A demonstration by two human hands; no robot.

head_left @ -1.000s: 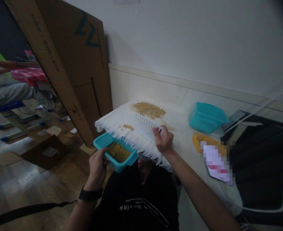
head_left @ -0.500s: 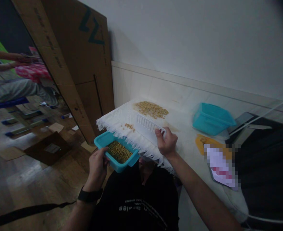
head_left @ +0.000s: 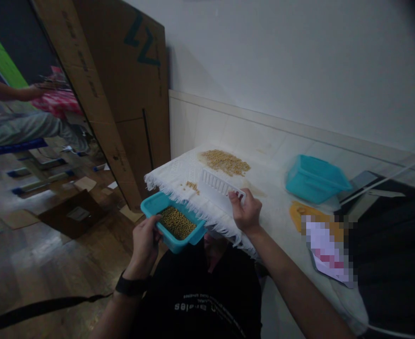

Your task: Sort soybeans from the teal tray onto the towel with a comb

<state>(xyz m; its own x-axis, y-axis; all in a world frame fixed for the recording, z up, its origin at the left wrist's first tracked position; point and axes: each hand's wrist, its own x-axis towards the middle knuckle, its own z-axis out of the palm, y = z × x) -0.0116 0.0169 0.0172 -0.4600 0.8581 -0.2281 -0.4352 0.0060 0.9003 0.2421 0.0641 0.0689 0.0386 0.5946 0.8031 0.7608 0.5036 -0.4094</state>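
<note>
My left hand (head_left: 145, 240) grips the near left side of a teal plastic container (head_left: 150, 205), held just below the table's front edge. Dried beans that look like soybeans (head_left: 177, 223) cover its bottom. My right hand (head_left: 247, 209) is closed on the right end of a white slotted plastic tray (head_left: 216, 182), which rests on a white fringed cloth (head_left: 179, 169). Left of the tray lies a small group of beans (head_left: 192, 187). Behind it a larger pile of beans (head_left: 224, 161) is spread over the cloth.
Another teal container (head_left: 316, 179) stands at the right, near an orange item (head_left: 299, 214) and a blurred-out packet (head_left: 327, 249). Black fabric (head_left: 394, 254) lies far right. A tall cardboard box (head_left: 129, 94) stands left of the table. Beyond it sits another person (head_left: 20, 122).
The view has shifted slightly, so the table and its things appear a little further right. Both hands keep their holds, and the beans look unchanged.
</note>
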